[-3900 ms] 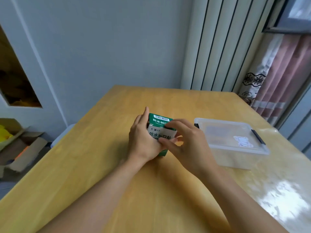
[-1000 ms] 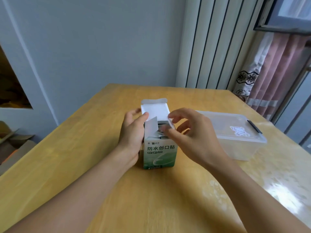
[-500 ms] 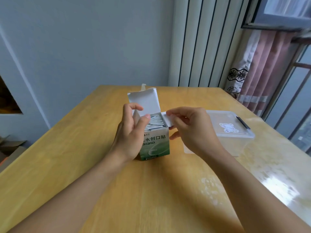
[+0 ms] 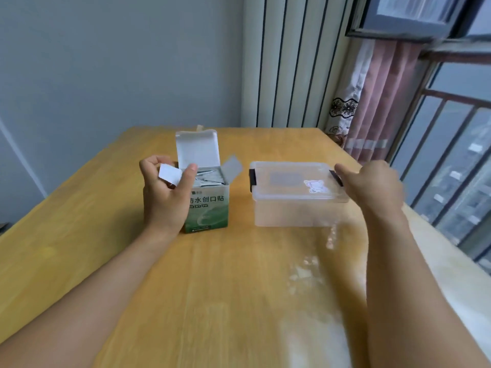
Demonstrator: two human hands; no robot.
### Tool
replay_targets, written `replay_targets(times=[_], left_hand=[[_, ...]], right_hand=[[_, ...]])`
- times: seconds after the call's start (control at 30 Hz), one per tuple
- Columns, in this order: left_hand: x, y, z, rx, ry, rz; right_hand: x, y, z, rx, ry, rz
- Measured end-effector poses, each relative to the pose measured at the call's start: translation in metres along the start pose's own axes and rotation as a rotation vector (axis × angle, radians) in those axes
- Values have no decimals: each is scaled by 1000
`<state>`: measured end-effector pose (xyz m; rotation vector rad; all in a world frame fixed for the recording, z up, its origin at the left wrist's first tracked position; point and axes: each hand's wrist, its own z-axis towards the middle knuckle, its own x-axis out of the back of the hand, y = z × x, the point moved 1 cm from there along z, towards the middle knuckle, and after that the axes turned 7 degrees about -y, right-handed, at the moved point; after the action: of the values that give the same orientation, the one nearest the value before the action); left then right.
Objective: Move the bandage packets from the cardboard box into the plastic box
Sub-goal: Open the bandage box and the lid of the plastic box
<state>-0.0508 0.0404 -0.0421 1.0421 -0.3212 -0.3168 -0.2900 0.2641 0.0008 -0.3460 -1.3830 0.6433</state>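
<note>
The green and white cardboard box (image 4: 210,211) stands upright on the table with its top lid flap (image 4: 198,152) raised. Several silvery bandage packets (image 4: 208,177) show inside it. My left hand (image 4: 164,197) grips the box's left side, with the white side flap between thumb and fingers. To the right stands the clear plastic box (image 4: 292,211), its lid on and a black latch at each end. My right hand (image 4: 374,189) is curled at the box's right end, thumb on the right latch.
Both boxes stand on a wooden table (image 4: 239,288), about a hand's width apart. A grey wall and a ribbed panel (image 4: 287,62) lie behind. A pink curtain (image 4: 377,102) and a barred window (image 4: 451,155) are at the right, past the table edge.
My right hand let go of the cardboard box's right flap and moved right to the plastic box's far latch. The left hand stayed on the cardboard box, which now stands open.
</note>
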Motion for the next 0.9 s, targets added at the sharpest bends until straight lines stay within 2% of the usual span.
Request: replay_targets(times=[0.07, 0.13, 0.17, 0.23, 0.27, 0.3, 0.37, 0.43, 0.53, 0.63, 0.7, 0.8, 0.9], left_hand=[[5, 10, -3, -98, 93, 86], [8, 32, -13, -354, 217, 241], [4, 44, -21, -505, 210, 316], [-19, 68, -40, -708, 1, 448], [-36, 75, -48, -707, -149, 540], [-53, 79, -55, -634, -274, 629], [-80, 76, -63, -376, -373, 738], [-92, 68, -62, -234, -346, 742], [-92, 58, -51, -233, -253, 619], [-93, 51, -44, -235, -245, 559], [-96, 45, -44, -236, -271, 551], [-98, 37, -45, -201, -333, 521], [-97, 29, -37, -68, -339, 410]], right_hand=[[-3, 3, -3, 14, -193, 177], [-1, 1, -4, 110, -234, 258], [0, -2, -5, 162, -236, 241], [1, -7, -8, 224, -255, 191], [-1, -7, -8, 236, -265, 170], [-2, -8, -8, 248, -265, 155], [-2, -5, -7, 267, -255, 146], [0, 0, -4, 266, -256, 154], [2, 4, 2, 210, -326, 250], [8, 12, 8, 78, -506, 434], [12, 17, 10, 64, -552, 438], [16, 15, 5, 370, -482, 388], [6, 4, -11, 589, -668, 178]])
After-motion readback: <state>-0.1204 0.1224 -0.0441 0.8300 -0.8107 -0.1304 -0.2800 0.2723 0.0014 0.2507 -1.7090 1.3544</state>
